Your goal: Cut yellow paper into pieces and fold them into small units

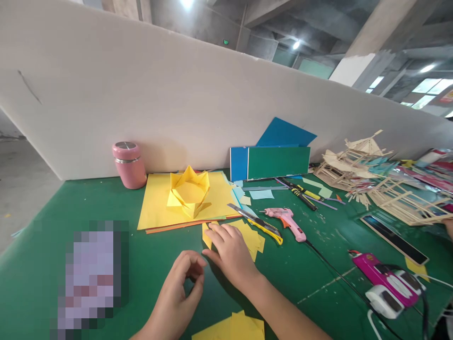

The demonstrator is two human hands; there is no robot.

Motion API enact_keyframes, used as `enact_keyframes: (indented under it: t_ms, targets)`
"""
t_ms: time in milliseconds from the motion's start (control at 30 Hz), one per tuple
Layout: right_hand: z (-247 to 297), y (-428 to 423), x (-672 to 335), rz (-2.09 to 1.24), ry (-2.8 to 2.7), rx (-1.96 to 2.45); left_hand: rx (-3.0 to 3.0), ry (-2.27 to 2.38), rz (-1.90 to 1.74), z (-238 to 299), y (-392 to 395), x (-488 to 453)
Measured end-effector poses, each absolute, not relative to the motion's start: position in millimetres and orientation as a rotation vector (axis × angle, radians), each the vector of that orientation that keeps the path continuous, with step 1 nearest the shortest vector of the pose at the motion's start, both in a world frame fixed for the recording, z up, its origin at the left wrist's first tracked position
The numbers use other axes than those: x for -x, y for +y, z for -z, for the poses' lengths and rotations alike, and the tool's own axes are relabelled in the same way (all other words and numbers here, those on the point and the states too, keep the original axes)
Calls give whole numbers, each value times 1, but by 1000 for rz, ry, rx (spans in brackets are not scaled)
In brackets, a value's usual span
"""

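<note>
My right hand lies flat, fingers stretched out, on small yellow paper pieces on the green table. My left hand is just left of it, fingers curled with thumb and forefinger close together; nothing shows between them. Behind the hands a folded yellow paper crown-shaped box stands on a stack of yellow sheets. More yellow folded paper lies at the near edge.
A yellow utility knife and pink glue gun lie right of the paper. A pink canister, blue and green card, stick models, a magenta tool and a white partition surround them.
</note>
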State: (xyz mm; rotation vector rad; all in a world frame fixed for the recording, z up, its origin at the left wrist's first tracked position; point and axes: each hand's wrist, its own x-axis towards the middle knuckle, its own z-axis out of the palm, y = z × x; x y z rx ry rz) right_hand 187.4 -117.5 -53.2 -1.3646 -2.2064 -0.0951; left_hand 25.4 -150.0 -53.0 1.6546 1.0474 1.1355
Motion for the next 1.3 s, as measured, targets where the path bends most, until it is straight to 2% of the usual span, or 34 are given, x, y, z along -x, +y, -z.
enact_keyframes:
  t_ms: [300, 400, 600, 767, 1067, 1300]
  targets:
    - [38, -139, -179, -70, -2018, 1144, -981, 1083, -983, 39, -133, -18]
    - [33, -138, -179, -54, -2055, 1166, -980, 1068, -978, 39, -132, -19]
    - [39, -110, -181, 7, -1998, 1525, -1062, 1122, -962, 41, -134, -19]
    - [44, -101, -172, -41, -1982, 1624, -1047, 1078, -811, 36, -134, -12]
    - [34, -92, -178, -527, -1731, 1738, -950, 927, -726, 40, -131, -6]
    - [34, -86, -181, -434, -1827, 1735, -921, 962, -702, 38, -132, -6]
